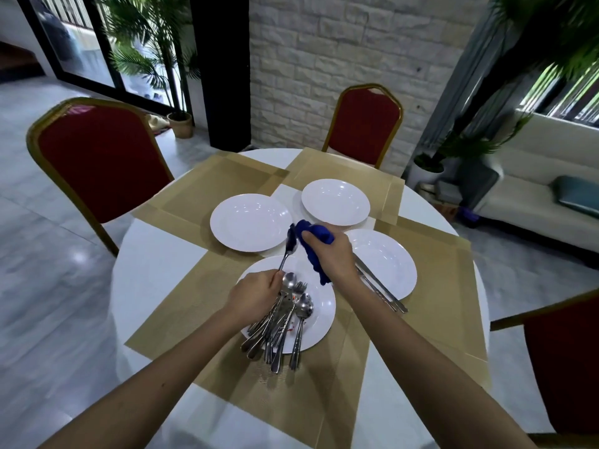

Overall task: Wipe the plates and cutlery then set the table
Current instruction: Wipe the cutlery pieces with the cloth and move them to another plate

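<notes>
**One spoon under the cloth, a pile waiting**

We pinch the spoon (290,246) by its handle in the left hand (256,294), bowl up beside the right hand (330,254), whose fingers clench the blue cloth (316,236). Advice: wrap the bowl, twist. Below the left fingers, unwiped cutlery (282,322) crowds the near plate (321,319). Round white table (142,270), tan placemats (201,315), red chairs (97,163).

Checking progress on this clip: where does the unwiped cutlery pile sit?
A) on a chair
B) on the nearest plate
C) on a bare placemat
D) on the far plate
B: the cutlery pile lies on the nearest plate, just below the left hand holding up a spoon.
</notes>
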Tool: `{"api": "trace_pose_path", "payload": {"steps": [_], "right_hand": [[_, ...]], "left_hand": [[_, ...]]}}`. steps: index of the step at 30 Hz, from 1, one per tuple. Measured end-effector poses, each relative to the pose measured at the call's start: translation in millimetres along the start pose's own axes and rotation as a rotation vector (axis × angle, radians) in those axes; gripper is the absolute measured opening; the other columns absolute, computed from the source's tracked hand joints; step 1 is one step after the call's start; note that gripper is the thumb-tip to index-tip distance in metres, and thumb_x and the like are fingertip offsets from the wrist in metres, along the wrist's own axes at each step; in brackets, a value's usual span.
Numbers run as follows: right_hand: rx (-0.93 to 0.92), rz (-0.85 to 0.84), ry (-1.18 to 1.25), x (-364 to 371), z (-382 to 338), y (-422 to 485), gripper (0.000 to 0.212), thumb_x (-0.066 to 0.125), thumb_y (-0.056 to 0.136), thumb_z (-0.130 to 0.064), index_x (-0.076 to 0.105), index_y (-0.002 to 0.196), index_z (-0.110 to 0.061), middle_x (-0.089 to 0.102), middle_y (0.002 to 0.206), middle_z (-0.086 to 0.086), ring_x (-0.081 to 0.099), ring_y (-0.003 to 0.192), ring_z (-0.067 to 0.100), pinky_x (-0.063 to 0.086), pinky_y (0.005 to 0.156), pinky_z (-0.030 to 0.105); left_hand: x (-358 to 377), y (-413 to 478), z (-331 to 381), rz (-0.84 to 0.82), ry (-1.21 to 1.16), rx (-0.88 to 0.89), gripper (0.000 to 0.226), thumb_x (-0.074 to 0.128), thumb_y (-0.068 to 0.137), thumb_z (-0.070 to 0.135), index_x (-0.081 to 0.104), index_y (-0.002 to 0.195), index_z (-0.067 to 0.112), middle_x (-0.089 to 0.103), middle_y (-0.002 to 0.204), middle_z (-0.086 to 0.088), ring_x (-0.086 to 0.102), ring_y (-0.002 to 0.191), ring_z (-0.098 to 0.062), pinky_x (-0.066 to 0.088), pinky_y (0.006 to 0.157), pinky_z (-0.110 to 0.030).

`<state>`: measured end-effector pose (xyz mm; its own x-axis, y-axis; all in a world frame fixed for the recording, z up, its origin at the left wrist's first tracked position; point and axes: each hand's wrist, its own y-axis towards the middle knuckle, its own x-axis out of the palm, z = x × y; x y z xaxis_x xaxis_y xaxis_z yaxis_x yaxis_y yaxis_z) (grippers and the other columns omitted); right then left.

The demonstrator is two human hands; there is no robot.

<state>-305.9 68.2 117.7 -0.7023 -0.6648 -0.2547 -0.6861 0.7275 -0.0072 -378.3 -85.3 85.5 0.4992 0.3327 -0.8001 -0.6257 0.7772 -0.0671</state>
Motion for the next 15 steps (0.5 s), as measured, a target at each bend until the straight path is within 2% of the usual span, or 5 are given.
{"api": "trace_pose_path", "payload": {"steps": [3,5,9,13,15], "right_hand": [[-0.259,-0.149,-0.154,7,6,-12,0.013,0.074,0.083,-0.024,0.069,0.094,-0.028,0.059,0.111,-0.006,0.056,0.103,0.010,0.046,0.090,0.025],[-0.308,-0.187,-0.235,9,6,-9,0.016,0.073,0.083,-0.028,0.071,0.098,-0.027,0.054,0.122,-0.009,0.050,0.114,0.011,0.041,0.096,0.023],[-0.023,-0.038,-0.073,1,-15,0,0.012,0.067,0.087,-0.029,0.066,0.095,-0.021,0.067,0.086,-0.001,0.059,0.077,0.015,0.047,0.072,0.029],[0.171,-0.174,0.246,-12,-19,1,0.013,0.067,0.088,-0.019,0.062,0.098,-0.012,0.064,0.081,0.005,0.058,0.072,0.018,0.048,0.065,0.030],[0.228,-0.166,0.356,-14,-18,-1,0.020,0.068,0.087,-0.016,0.061,0.104,-0.009,0.064,0.085,0.006,0.059,0.073,0.017,0.049,0.065,0.029]], "left_hand": [[-5,-1,7,-0.097,-0.214,0.045,0.043,0.031,0.103,0.030,0.045,0.065,0.016,0.054,0.064,-0.002,0.044,0.053,-0.011,0.034,0.059,-0.030],[-6,-5,5,-0.135,-0.354,0.058,0.043,0.032,0.102,0.033,0.045,0.067,0.013,0.050,0.063,-0.003,0.040,0.051,-0.009,0.034,0.057,-0.029],[-7,-15,1,-0.187,-0.473,0.111,0.053,0.031,0.091,0.056,0.045,0.066,0.012,0.049,0.061,0.000,0.045,0.057,-0.010,0.036,0.060,-0.025],[-7,-18,-1,-0.253,-0.611,0.101,0.047,0.034,0.094,0.048,0.044,0.066,0.012,0.048,0.058,0.003,0.047,0.060,-0.017,0.039,0.062,-0.030],[-11,-17,-2,-0.296,-0.590,0.099,0.046,0.034,0.091,0.052,0.046,0.068,0.014,0.048,0.060,0.006,0.046,0.059,-0.013,0.038,0.059,-0.028]]}}
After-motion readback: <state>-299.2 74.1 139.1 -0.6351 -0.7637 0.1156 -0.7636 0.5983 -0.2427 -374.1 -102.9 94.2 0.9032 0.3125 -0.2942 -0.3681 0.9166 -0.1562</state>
